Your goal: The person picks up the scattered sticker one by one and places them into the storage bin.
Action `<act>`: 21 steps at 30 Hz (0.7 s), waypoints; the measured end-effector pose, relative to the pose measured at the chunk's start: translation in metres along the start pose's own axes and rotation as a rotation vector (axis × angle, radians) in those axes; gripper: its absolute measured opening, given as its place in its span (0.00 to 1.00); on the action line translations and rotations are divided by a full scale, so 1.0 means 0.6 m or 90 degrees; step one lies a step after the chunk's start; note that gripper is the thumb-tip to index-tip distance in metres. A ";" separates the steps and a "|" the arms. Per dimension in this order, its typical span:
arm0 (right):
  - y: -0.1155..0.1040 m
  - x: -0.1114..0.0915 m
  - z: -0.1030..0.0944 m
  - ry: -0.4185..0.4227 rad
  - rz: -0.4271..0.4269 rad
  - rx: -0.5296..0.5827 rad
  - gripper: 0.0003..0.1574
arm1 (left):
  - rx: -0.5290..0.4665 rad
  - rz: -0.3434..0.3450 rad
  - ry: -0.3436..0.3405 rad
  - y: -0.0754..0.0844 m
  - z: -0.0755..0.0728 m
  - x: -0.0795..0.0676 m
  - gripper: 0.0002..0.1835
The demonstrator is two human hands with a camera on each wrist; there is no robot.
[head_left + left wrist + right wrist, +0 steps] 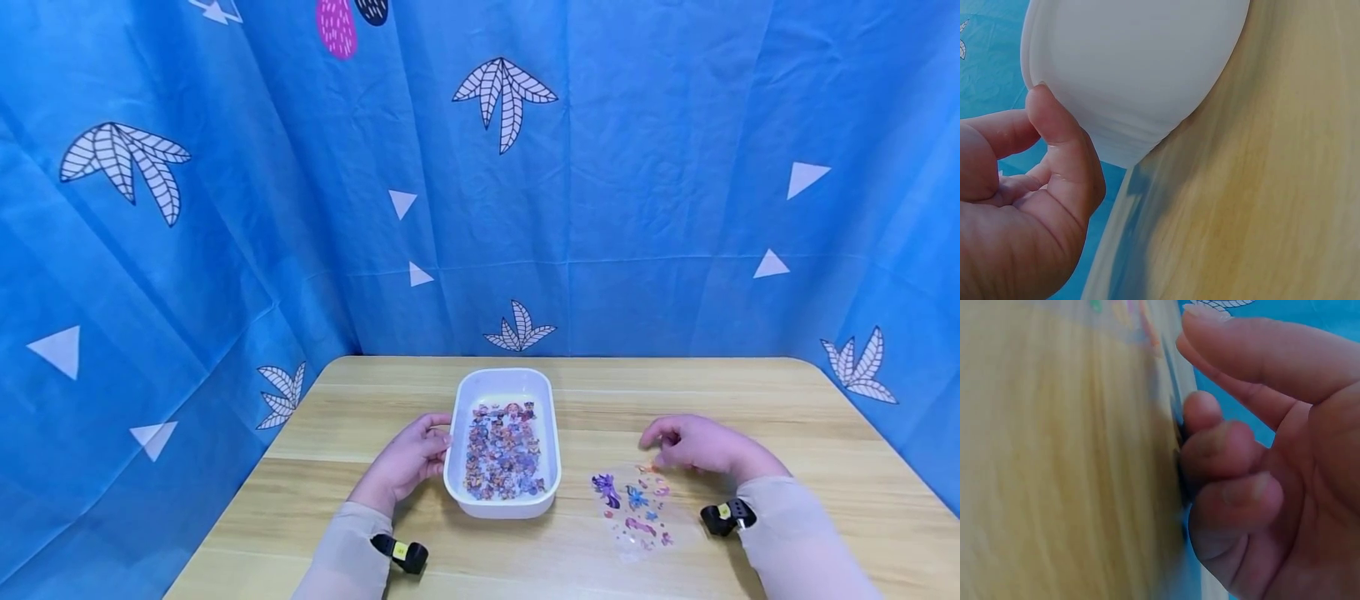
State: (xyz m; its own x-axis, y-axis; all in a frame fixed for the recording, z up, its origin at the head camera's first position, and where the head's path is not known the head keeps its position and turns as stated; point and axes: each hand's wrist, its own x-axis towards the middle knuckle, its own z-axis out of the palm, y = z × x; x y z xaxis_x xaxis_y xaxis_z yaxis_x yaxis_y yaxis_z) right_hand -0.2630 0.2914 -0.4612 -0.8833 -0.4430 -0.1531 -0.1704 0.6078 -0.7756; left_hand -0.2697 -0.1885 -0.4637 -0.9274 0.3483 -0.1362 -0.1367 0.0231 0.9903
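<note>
My left hand rests its thumb and fingertips against the left side of a white tray. In the left wrist view its thumb touches the tray just by the rim; some fingertips are hidden. Many small cartoon figure stickers lie across the tray's floor. On the right, my right hand hovers at the upper edge of a clear sticker sheet, fingers loosely bent. The sheet bears a purple figure and a blue one. I see nothing clearly held in that hand.
Under everything lies a light wooden table with rounded far corners. A blue patterned curtain hangs behind it and along both sides. Each wrist wears a small black camera, such as the right camera.
</note>
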 end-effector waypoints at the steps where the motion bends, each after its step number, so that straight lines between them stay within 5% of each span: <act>1: -0.001 0.002 0.002 0.004 -0.005 -0.017 0.20 | 0.001 -0.001 0.001 0.000 -0.001 0.000 0.26; 6: -0.007 0.009 0.008 0.018 -0.021 -0.069 0.18 | 0.002 -0.001 0.010 -0.002 -0.004 0.001 0.25; 21: -0.007 0.007 0.019 0.050 0.021 -0.066 0.14 | 0.004 0.001 0.005 -0.004 0.001 0.002 0.25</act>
State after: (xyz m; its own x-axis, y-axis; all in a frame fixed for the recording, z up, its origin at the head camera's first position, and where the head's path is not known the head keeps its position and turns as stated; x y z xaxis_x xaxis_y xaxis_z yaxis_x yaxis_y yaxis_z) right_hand -0.2609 0.2795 -0.4659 -0.9197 -0.3719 -0.1259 -0.1819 0.6878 -0.7028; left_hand -0.2703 -0.1878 -0.4659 -0.9302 0.3414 -0.1346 -0.1329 0.0284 0.9907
